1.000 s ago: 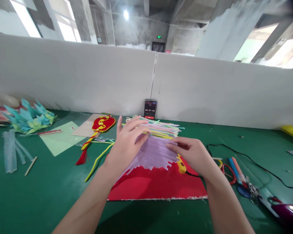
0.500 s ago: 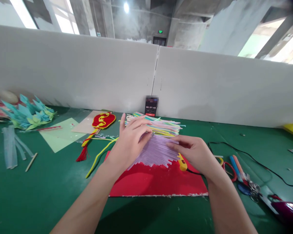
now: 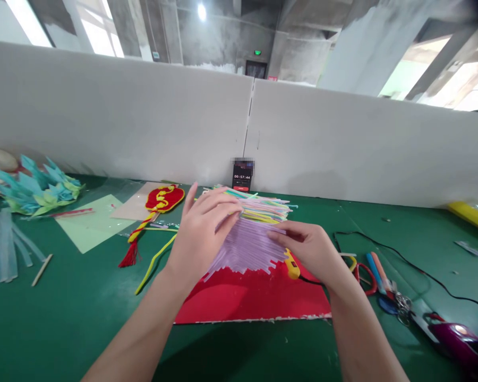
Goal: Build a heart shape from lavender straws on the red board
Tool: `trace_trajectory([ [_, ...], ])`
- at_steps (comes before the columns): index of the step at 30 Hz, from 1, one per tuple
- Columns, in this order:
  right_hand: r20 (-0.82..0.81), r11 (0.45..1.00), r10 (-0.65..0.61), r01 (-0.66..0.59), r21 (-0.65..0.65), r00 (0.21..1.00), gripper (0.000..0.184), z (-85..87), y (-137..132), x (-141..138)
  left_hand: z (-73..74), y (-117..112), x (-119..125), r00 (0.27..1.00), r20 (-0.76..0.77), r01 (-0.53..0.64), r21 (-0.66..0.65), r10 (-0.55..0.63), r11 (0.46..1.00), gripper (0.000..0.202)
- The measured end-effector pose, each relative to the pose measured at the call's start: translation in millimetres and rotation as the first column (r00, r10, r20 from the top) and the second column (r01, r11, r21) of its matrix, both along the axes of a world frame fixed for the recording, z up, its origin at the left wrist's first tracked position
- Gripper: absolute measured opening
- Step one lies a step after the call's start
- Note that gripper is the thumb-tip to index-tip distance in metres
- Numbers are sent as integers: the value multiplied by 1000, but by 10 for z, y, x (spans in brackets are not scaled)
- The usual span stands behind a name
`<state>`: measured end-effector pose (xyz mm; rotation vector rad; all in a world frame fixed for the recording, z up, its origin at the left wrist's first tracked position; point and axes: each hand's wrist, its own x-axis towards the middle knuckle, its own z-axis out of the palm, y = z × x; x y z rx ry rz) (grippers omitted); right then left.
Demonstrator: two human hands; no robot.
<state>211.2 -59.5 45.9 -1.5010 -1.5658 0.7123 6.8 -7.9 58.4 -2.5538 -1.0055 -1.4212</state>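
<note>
A fan of pastel straws (image 3: 250,241), purple in front and yellow, green and pink behind, lies on a red sheet (image 3: 258,297) on the green table. My left hand (image 3: 201,233) rests on the left side of the straws with its fingers stretched over them. My right hand (image 3: 306,249) pinches the right edge of the purple straws with thumb and forefinger. A yellow-tipped tool (image 3: 291,264) with a black cord lies just under my right hand.
A timer (image 3: 242,178) leans on the white partition. A red and yellow ornament (image 3: 161,201) with a tassel, a yellow pipe cleaner (image 3: 155,260), a pale green sheet (image 3: 90,223) and teal paper flowers (image 3: 35,185) lie left. Scissors (image 3: 362,273), pens (image 3: 376,270) and a purple tool (image 3: 458,339) lie right.
Both hands have stayed on the straw fan, shifting only slightly. The camera view has drifted a little and the timer has counted up.
</note>
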Motion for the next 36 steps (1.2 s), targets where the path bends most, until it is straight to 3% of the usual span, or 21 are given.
trace_trajectory([
  [6,-14,999,43,-43,32,999,21,6,-6,-9,-45,-75,107,987,-101,119,-35,-122,992,12],
  [26,71,996,89,-91,13,993,32,73,-42,-43,-11,-113,106,989,-143,23,-132,-42,991,13],
  [36,-2,994,111,-111,-6,994,29,75,-37,-84,-15,-112,99,989,-143,9,-136,-29,991,13],
])
